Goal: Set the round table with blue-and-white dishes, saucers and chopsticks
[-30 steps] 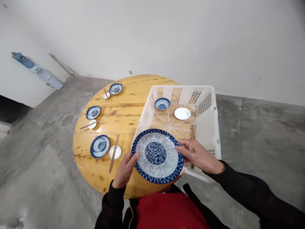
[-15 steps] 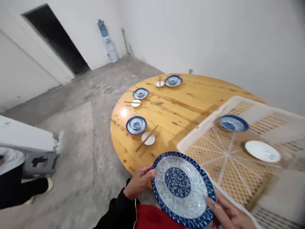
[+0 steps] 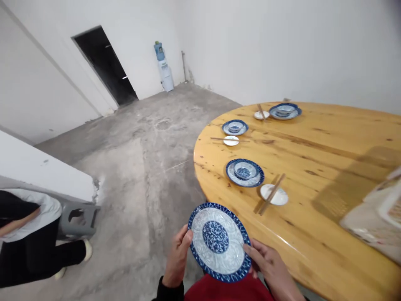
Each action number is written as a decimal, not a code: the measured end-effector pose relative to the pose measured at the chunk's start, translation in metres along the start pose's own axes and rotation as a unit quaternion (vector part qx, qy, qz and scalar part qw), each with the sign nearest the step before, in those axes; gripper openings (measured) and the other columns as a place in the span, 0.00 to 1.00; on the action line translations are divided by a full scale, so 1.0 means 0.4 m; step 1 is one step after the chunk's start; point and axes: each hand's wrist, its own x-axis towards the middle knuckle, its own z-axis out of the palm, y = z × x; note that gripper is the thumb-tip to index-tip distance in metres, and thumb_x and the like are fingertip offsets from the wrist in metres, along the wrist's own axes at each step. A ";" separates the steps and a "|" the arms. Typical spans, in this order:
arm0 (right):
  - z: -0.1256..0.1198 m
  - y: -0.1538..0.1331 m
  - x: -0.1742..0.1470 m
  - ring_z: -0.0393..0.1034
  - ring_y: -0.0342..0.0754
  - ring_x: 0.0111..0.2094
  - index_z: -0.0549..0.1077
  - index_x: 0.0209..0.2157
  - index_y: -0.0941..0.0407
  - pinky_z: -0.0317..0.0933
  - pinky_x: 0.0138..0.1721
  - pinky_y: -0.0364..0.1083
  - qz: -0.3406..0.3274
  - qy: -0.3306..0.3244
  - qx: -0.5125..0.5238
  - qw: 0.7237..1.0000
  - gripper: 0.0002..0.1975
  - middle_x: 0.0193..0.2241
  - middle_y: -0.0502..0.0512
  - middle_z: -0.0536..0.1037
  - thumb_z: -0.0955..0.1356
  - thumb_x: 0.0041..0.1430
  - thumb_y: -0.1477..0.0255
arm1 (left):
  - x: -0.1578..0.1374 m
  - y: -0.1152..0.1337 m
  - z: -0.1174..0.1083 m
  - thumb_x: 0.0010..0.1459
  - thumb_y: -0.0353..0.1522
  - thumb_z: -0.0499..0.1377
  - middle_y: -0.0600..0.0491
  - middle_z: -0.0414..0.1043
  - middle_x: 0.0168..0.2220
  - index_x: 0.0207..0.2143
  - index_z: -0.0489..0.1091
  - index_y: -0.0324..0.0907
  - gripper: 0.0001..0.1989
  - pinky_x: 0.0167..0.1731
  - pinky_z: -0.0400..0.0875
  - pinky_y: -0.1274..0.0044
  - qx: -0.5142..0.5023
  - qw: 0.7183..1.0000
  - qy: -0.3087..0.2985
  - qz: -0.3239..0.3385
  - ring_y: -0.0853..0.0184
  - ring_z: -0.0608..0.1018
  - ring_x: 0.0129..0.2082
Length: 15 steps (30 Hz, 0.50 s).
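Observation:
A blue-and-white patterned plate [image 3: 234, 261] is held tilted in front of me, just off the table's near edge. My left hand [image 3: 178, 255] grips its left rim, thumb on top. On the right rim, my right hand [image 3: 271, 263] pinches with the thumb over the edge. Closest on the wooden table [image 3: 313, 234] stands a blue-rimmed plate with a bowl [image 3: 245, 171] in it. Beside that lies a small white saucer [image 3: 280, 197] with chopsticks [image 3: 272, 194] across it.
Farther along the table sit two more bowl-topped plates [image 3: 234, 127] [image 3: 285, 110], each beside a saucer with chopsticks. A whitish container [image 3: 372, 217] is at the right. A person [image 3: 28, 234] sits on a grey stool [image 3: 78, 219] at left. A water dispenser [image 3: 165, 73] stands by the wall.
My view has turned left, so the table settings appear farther right and the white crate with dishes is mostly out of sight. Both hands still hold the plate, now nearer the table's left side.

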 end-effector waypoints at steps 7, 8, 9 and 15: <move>0.131 -0.072 0.199 0.60 0.42 0.16 0.69 0.23 0.56 0.53 0.20 0.42 0.006 -0.009 0.003 1.000 0.22 0.14 0.48 0.69 0.71 0.50 0.51 | 0.204 0.002 -0.137 0.56 0.52 0.61 0.46 0.78 0.50 0.52 0.76 0.43 0.29 0.54 0.71 0.68 -0.009 0.999 0.028 -0.018 0.53 0.75 0.54; 0.147 -0.078 0.239 0.60 0.42 0.16 0.69 0.23 0.56 0.53 0.20 0.42 0.005 -0.004 0.006 1.000 0.22 0.14 0.48 0.69 0.71 0.50 0.51 | 0.248 0.011 -0.152 0.57 0.51 0.61 0.46 0.78 0.51 0.53 0.76 0.42 0.29 0.55 0.70 0.68 -0.010 1.000 0.020 -0.019 0.53 0.75 0.55; 0.162 -0.084 0.282 0.60 0.42 0.16 0.68 0.23 0.56 0.53 0.20 0.42 0.004 0.002 0.009 1.000 0.22 0.14 0.48 0.69 0.71 0.50 0.50 | 0.296 0.020 -0.168 0.57 0.51 0.61 0.46 0.77 0.52 0.53 0.75 0.42 0.29 0.56 0.69 0.67 -0.012 1.000 0.014 -0.020 0.53 0.75 0.55; 0.258 -0.187 0.566 0.58 0.42 0.16 0.64 0.20 0.54 0.53 0.19 0.43 -0.015 0.042 0.042 0.998 0.25 0.14 0.47 0.65 0.69 0.48 0.47 | 0.596 0.112 -0.270 0.55 0.49 0.65 0.44 0.72 0.58 0.56 0.74 0.40 0.32 0.61 0.64 0.65 -0.005 0.998 0.014 -0.057 0.50 0.70 0.61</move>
